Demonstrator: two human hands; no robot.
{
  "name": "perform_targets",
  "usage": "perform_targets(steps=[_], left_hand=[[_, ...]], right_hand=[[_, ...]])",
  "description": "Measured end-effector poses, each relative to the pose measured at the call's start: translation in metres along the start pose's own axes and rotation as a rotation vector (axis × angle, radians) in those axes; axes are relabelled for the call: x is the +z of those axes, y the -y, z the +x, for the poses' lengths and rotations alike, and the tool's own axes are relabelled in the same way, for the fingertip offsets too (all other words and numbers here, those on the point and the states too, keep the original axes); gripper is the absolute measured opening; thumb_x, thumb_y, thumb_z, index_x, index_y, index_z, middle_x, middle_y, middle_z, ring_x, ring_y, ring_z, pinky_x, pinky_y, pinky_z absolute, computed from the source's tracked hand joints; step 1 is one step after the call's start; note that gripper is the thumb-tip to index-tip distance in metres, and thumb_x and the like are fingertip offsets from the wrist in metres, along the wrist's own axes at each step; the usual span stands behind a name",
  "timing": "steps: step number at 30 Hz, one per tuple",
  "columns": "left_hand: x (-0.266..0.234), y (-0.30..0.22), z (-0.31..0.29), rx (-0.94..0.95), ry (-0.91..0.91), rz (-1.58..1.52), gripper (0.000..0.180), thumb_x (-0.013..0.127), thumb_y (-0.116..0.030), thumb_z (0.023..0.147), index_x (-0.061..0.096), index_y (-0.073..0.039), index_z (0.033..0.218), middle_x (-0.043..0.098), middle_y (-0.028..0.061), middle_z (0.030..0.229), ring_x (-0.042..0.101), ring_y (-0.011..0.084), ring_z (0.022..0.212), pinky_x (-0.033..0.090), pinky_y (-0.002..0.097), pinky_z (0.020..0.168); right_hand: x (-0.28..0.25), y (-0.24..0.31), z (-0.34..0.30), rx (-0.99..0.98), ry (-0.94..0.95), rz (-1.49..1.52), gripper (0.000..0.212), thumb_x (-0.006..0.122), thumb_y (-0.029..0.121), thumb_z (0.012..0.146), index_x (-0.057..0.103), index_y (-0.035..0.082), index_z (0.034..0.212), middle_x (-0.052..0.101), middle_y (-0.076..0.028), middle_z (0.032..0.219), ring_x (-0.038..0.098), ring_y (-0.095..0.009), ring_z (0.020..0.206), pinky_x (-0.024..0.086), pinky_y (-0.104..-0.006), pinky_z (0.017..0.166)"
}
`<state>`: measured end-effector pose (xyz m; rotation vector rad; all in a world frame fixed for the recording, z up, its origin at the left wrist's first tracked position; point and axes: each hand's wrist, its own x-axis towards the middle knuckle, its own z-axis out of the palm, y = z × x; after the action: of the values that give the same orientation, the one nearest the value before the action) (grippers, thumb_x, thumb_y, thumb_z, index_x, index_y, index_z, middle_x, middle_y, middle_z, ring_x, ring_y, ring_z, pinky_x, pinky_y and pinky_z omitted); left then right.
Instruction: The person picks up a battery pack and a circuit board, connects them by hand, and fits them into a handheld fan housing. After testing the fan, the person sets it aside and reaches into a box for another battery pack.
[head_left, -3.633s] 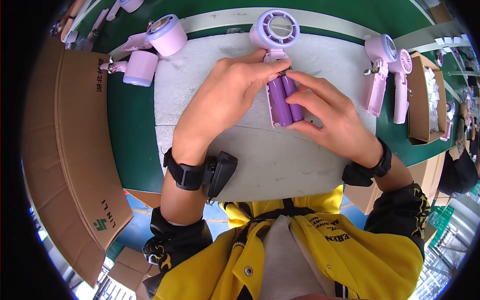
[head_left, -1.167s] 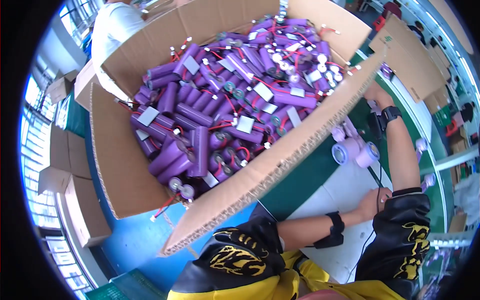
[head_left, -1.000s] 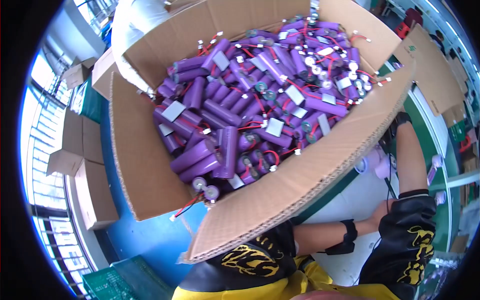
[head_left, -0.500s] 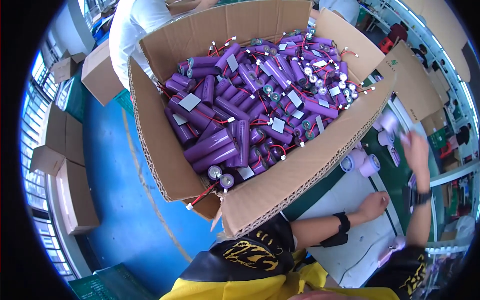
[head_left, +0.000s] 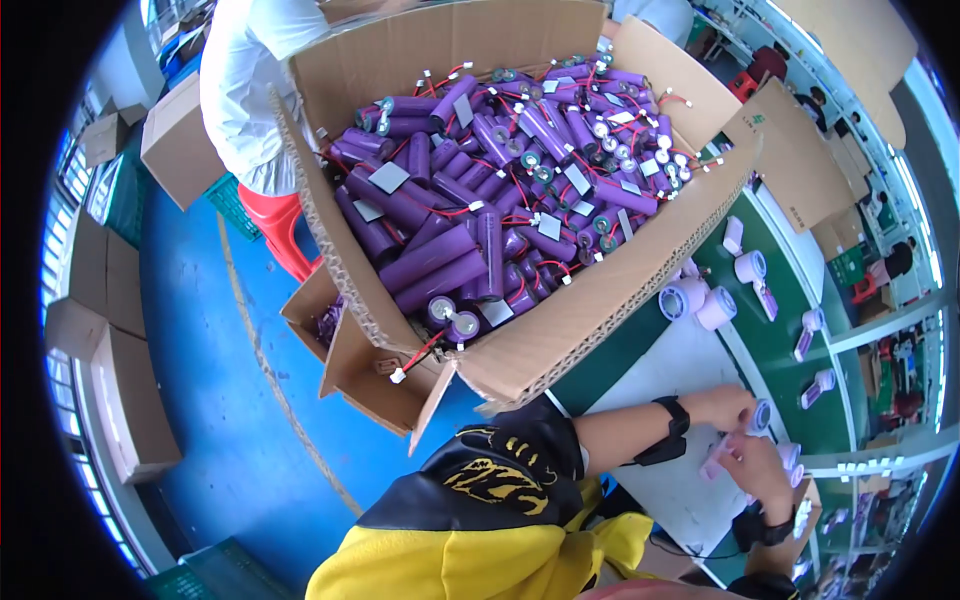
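Observation:
My left hand (head_left: 728,408) is closed at a lilac part with a round head (head_left: 760,414), above the pale work mat (head_left: 655,410). Just below it, my right hand (head_left: 757,466) has its fingers bent together by a blurred lilac piece (head_left: 714,459). Whether the two lilac pieces are joined cannot be made out. Wide black bands circle both wrists. Beyond my left forearm, an open cardboard box (head_left: 590,335) is heaped with purple cylindrical battery packs (head_left: 435,262) that have red leads and white plugs.
Lilac round parts (head_left: 715,308) stand beside the box. Several lilac round-headed pieces with handles (head_left: 804,338) lie along a green belt (head_left: 775,375) at the right. A person in white (head_left: 245,95) is behind the box, by a red stool (head_left: 278,225). Smaller cartons (head_left: 385,390) sit below.
My right hand has come back from the belt to beside my left hand, where lilac pieces now show. The left hand, closed and apparently bare before, is now at one. The view has shifted slightly.

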<state>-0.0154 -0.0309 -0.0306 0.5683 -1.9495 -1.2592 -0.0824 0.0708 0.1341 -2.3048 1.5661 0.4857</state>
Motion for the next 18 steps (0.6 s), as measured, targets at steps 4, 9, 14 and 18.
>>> perform_targets(steps=[4,9,14,18], left_hand=[[-0.013,-0.004,-0.02,0.207,-0.032,-0.187,0.036,0.081,-0.026,0.059,0.065,-0.005,0.083,0.07,0.0138,0.083,0.067,0.0338,0.078,0.05,0.045,0.066],[-0.016,-0.01,-0.018,0.092,0.04,-0.058,0.043,0.085,-0.022,0.052,0.064,-0.003,0.083,0.07,0.0133,0.084,0.067,0.0313,0.078,0.05,0.0428,0.067],[0.0,0.002,0.0,0.04,0.117,-0.18,0.037,0.083,-0.018,0.052,0.065,-0.002,0.08,0.069,0.0123,0.075,0.067,0.0288,0.068,0.05,0.038,0.058],[0.003,0.01,0.011,0.194,0.176,-0.009,0.025,0.079,-0.014,0.061,0.067,-0.002,0.079,0.069,0.0133,0.079,0.066,0.028,0.073,0.05,0.0381,0.062]], right_hand=[[-0.107,0.087,0.02,-0.323,-0.246,0.326,0.02,0.071,0.017,0.08,0.065,0.002,0.092,0.065,-0.01,0.079,0.062,-0.023,0.067,0.049,-0.0314,0.062],[-0.183,0.22,0.061,-0.963,-0.487,0.241,0.023,0.071,0.016,0.08,0.067,-0.002,0.094,0.067,-0.01,0.086,0.063,-0.02,0.076,0.049,-0.0311,0.069],[-0.198,0.315,0.111,-0.979,-0.176,-0.032,0.027,0.065,0.021,0.088,0.067,-0.005,0.098,0.067,-0.016,0.083,0.065,-0.024,0.075,0.05,-0.0342,0.069],[-0.174,0.331,0.151,-0.882,0.099,-0.18,0.025,0.062,0.019,0.091,0.068,-0.005,0.095,0.067,-0.017,0.077,0.066,-0.026,0.068,0.05,-0.0356,0.064]])
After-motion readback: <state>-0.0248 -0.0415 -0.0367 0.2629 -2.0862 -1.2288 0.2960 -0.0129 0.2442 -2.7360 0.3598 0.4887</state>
